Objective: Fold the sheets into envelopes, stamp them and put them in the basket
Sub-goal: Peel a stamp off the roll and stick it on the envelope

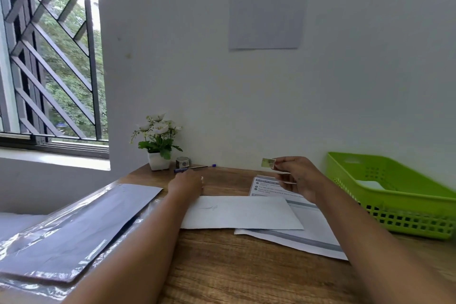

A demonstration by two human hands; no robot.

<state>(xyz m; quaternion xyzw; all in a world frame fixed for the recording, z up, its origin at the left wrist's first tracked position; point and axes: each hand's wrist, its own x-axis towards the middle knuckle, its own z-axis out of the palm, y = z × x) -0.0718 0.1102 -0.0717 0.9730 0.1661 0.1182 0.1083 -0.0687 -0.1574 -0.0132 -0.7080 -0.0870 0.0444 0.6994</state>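
Observation:
A white folded envelope [243,213] lies flat in the middle of the wooden desk [222,266], with faint writing near its left end. My right hand [299,176] is raised above the desk behind it and pinches a small greenish stamp [268,163] between thumb and fingertips. My left hand [187,184] rests on the desk at the envelope's far left corner, fingers curled; whether it holds anything is hidden. A green plastic basket [404,205] stands at the right with a white paper inside.
A printed sheet [311,227] lies under the envelope to the right. A plastic-wrapped pack of paper [74,229] sits at the left. A blue pen [195,168], a tape roll [182,162] and a potted white flower [158,140] stand along the wall.

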